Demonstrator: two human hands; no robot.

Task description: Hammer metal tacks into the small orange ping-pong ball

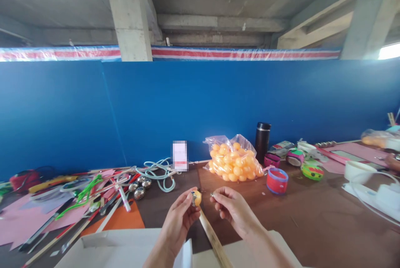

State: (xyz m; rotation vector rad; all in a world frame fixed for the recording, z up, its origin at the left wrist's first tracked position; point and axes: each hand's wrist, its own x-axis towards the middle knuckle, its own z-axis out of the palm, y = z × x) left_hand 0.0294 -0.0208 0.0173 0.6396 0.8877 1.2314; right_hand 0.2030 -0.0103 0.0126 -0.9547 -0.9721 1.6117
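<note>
My left hand [184, 212] is closed around a small orange ball [197, 198] with a silvery, dark-patterned piece on its left side. Just to the right, apart from the ball, my right hand [229, 205] pinches a tiny metallic item [212, 195], too small to make out fully. Beneath the hands, a wooden stick [214, 239] slants down toward the front edge. An open white box [115, 247] lies below and left of my left hand. Beyond the hands sits a clear plastic bag [236, 162] full of orange balls.
Pens, pink paper and a green item [84, 191] clutter the left, beside silver balls [139, 193] and a pale cord [159, 172]. Toward the right are a black flask [263, 141], a red-and-blue ring [276, 181], a green roll [312, 171] and a white cup [359, 172]. A blue partition [200, 101] stands behind.
</note>
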